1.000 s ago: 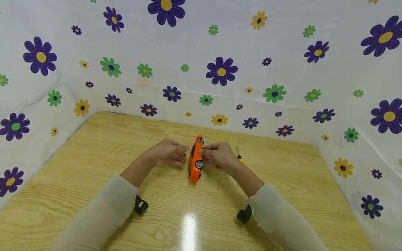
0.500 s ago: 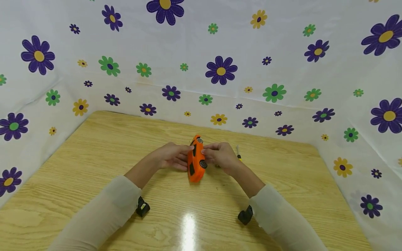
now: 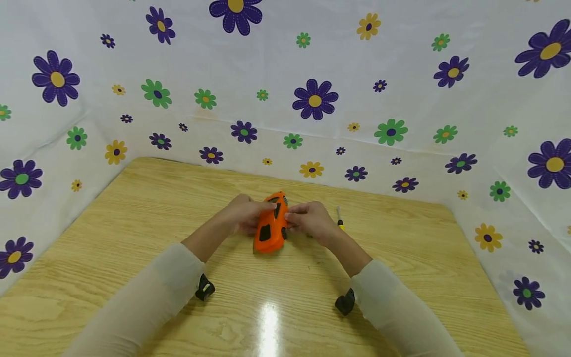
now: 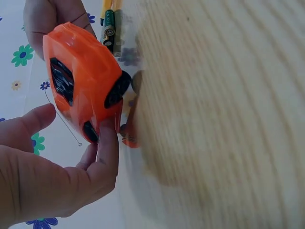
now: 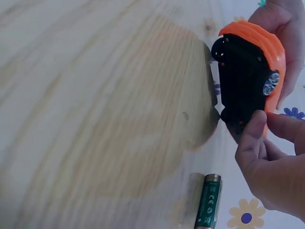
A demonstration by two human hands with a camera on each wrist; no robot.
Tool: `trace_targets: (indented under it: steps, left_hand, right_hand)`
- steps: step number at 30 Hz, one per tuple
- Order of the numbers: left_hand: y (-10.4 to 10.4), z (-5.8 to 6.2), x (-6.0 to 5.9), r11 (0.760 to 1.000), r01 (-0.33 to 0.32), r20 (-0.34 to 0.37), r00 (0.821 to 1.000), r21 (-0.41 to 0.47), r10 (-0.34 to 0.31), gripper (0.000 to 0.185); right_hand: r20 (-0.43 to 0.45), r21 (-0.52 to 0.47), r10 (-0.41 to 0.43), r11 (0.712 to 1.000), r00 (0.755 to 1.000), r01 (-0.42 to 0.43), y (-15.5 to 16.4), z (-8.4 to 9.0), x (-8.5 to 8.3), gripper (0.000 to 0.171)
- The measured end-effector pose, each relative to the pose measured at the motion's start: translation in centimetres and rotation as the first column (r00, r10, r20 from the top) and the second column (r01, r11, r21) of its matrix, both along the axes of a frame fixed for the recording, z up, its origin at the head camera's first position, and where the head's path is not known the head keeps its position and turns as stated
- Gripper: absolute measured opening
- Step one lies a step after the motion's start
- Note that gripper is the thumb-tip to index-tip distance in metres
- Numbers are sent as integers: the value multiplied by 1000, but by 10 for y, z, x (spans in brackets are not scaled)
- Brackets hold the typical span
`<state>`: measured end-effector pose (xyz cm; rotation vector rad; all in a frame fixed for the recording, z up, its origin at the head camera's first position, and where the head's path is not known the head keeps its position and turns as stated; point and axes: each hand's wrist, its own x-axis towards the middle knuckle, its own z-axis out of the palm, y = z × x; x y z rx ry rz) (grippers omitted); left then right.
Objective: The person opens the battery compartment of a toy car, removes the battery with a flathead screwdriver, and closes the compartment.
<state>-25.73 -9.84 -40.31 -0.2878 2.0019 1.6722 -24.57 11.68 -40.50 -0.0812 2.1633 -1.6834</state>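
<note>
Left hand: the left hand (image 3: 243, 215) grips the left side of the toy car (image 3: 269, 224), thumb and fingers curled against its orange body; the left wrist view shows one finger (image 4: 108, 143) pressed along the lower edge of the shell.
Toy car: it sits between the two hands at the middle of the bench (image 3: 134, 223), held tilted just above the wood, roof and dark windows turned up toward the head camera. In the right wrist view its black underside (image 5: 240, 90) faces that camera, with one silver wheel showing.
Right hand: the right hand (image 3: 310, 220) pinches the car's right side, fingertips (image 5: 252, 131) curled on the edge of the black base.
Batteries: a green battery (image 5: 208, 200) lies on the bench just beside the right hand; the left wrist view shows it beside a yellow one (image 4: 108, 24) behind the car.
Small tool: a thin stick with a yellow band (image 3: 339, 218) lies just right of the right hand.
Step in hand: by the look of it, the car is being turned over between both hands.
Next move calls for: a firm two-sided hold and more rotation, judging from the tilt.
Hard to make out: whether a battery cover is open; what the tool is; the bench is blurred in both wrist views.
</note>
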Motion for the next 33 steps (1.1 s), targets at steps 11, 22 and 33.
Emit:
trace_targets:
  steps: [11,22,33]
  left_hand:
    - [15,12,2,945,30,-152,985,-326,-84,41]
    - [23,10,17,880,37,-342,913,-474,-223,56]
    - [8,3,19,916,153,-318,906,-371,-280,66]
  right_hand:
    - [50,127,-18,992,999,11,-9,4,-2,25]
    - [42,150,-97,985,994,89,-15,7,0,21]
    - [106,114,-103,989,989,90,-7,5,-4,25]
